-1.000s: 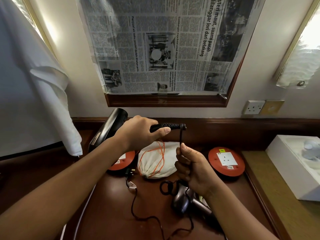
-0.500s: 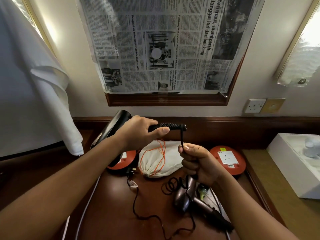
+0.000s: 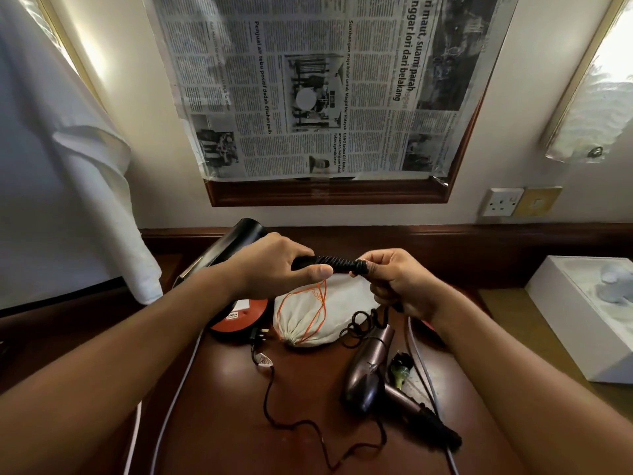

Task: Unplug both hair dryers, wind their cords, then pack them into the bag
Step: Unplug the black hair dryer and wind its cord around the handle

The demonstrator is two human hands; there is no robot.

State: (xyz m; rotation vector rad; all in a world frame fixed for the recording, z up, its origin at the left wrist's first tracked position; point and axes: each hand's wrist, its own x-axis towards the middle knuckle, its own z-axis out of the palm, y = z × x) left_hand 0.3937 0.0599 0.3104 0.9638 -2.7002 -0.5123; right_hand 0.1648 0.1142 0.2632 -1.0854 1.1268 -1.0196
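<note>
Both forearms are extended forward from the lower corners, bare. The left hand (image 3: 274, 265) is held palm-down, fingers curled over a black handle, thumb pressed beneath. The right hand (image 3: 397, 286) is raised level with it, fingertips (image 3: 368, 265) pinched at the handle's end, lower fingers curled.

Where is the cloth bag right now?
In the head view, the cloth bag lies mid-desk, just below both hands, between the orange disc on its left and the brown hair dryer at lower right.
</note>
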